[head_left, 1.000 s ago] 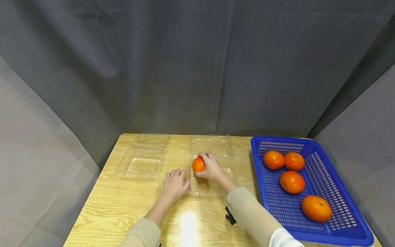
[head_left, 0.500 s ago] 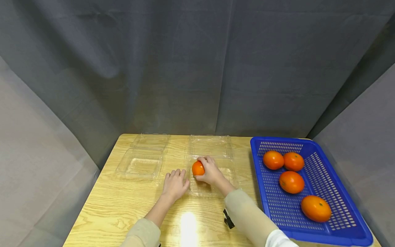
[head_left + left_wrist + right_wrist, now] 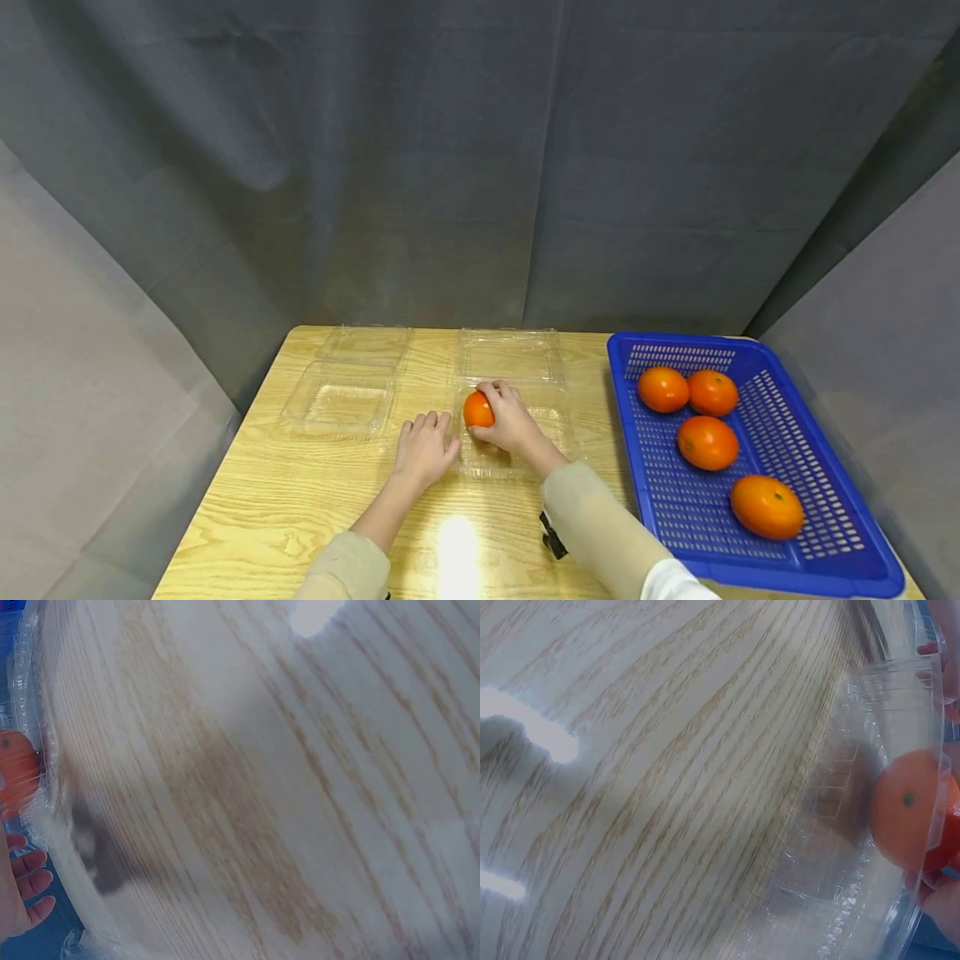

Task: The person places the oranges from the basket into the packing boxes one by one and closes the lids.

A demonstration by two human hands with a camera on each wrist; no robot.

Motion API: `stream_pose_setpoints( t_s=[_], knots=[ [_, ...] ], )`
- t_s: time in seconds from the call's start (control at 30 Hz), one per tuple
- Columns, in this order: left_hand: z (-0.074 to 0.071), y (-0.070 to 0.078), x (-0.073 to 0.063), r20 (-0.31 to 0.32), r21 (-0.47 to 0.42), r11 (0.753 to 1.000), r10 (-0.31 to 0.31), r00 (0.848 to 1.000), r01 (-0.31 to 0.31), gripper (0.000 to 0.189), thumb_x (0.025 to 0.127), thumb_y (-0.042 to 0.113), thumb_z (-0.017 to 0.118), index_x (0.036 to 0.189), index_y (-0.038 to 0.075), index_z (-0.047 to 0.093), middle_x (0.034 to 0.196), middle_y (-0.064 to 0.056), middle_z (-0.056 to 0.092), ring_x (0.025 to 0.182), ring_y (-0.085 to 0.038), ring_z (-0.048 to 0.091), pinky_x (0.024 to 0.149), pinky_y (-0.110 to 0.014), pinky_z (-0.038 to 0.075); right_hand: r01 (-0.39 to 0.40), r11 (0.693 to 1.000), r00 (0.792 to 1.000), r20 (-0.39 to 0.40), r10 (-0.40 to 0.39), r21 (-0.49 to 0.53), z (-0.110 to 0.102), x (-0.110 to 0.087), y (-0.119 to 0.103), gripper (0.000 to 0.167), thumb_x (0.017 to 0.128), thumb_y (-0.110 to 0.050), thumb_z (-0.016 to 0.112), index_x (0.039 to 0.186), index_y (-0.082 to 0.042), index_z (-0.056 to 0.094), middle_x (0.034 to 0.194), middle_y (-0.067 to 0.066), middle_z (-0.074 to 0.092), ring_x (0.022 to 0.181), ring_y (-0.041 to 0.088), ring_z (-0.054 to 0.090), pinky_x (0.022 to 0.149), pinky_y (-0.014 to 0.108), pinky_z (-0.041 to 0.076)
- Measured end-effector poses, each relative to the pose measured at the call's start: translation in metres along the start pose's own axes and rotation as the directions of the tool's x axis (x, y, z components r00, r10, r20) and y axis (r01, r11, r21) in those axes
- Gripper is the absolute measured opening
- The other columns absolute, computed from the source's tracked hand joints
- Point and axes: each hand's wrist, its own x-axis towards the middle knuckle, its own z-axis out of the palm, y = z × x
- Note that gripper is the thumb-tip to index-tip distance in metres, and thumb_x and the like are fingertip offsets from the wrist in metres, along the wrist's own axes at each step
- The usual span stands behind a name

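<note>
My right hand (image 3: 513, 423) grips an orange (image 3: 477, 410) at the left side of a clear plastic clamshell box (image 3: 517, 465), whose lid (image 3: 512, 357) lies folded back. In the right wrist view the orange (image 3: 907, 810) sits low within the see-through wall, its small green stem mark showing. Just left of that box my left hand (image 3: 424, 450) rests low over the table, palm down with fingers relaxed and nothing held. The left wrist view catches only the fingers (image 3: 34, 885) of that hand, beside the box's edge.
A second lidded clear box (image 3: 341, 408) lies spread out at the left of the wooden table (image 3: 247, 508). On the right stands a blue perforated basket (image 3: 660, 533) with several oranges (image 3: 707, 443) in it. A grey curtain (image 3: 420, 167) hangs behind the table.
My right hand has brought the orange down and slightly toward me within the box, then a little to the left. The left hand has stayed in place.
</note>
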Motion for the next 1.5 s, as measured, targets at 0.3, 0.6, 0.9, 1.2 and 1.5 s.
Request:
stream_pose_setpoints(
  t_s=[0.3,0.6,0.9,1.2,1.5],
  knots=[
    [0.000,0.001,0.000,0.006,0.000,1.000,-0.003,1.000,0.003,0.042,0.090,0.038,0.042,0.118,0.009,0.054,0.104,-0.009,0.058,0.094,-0.026,0.053,0.083,-0.045,0.041,0.042,0.999,0.999,-0.030,-0.043,-0.029,0.003,-0.002,0.001,0.069,0.072,-0.031,0.076,0.131,-0.011,0.044,0.125,0.016,0.043,0.112,0.034,0.044,0.086,0.047,0.045],
    [0.000,0.001,-0.001,-0.005,0.003,1.000,0.000,1.000,0.000,0.041,0.090,0.039,0.042,0.116,0.009,0.055,0.101,-0.009,0.058,0.092,-0.026,0.054,0.081,-0.044,0.041,0.093,0.991,0.994,-0.049,-0.098,-0.094,0.002,-0.006,0.001,0.069,0.073,-0.035,0.074,0.131,-0.014,0.045,0.127,0.015,0.043,0.112,0.036,0.046,0.091,0.052,0.039],
    [0.000,0.001,-0.001,0.000,0.001,1.000,0.002,1.000,-0.002,0.042,0.091,0.039,0.042,0.118,0.009,0.054,0.103,-0.009,0.058,0.094,-0.026,0.054,0.082,-0.044,0.041,0.090,0.986,0.996,-0.014,-0.093,-0.143,0.002,-0.005,0.003,0.074,0.074,-0.039,0.073,0.136,-0.018,0.040,0.133,0.015,0.039,0.119,0.036,0.042,0.093,0.054,0.036],
    [-0.002,0.001,-0.001,0.004,0.001,1.000,-0.001,1.000,0.001,0.043,0.091,0.039,0.043,0.119,0.009,0.054,0.105,-0.010,0.058,0.095,-0.027,0.054,0.084,-0.045,0.041,0.093,0.980,0.996,0.021,-0.091,-0.173,-0.005,-0.006,0.002,0.075,0.075,-0.042,0.071,0.139,-0.021,0.037,0.136,0.014,0.037,0.123,0.034,0.039,0.094,0.053,0.035],
    [-0.002,0.001,-0.001,0.000,0.008,1.000,0.007,1.000,-0.007,0.042,0.091,0.038,0.044,0.118,0.008,0.054,0.104,-0.010,0.058,0.094,-0.027,0.054,0.084,-0.045,0.041,0.089,0.981,0.996,0.006,-0.089,-0.173,-0.016,-0.003,-0.001,0.074,0.076,-0.043,0.069,0.138,-0.020,0.037,0.137,0.017,0.038,0.122,0.038,0.039,0.097,0.055,0.032]
  ],
)
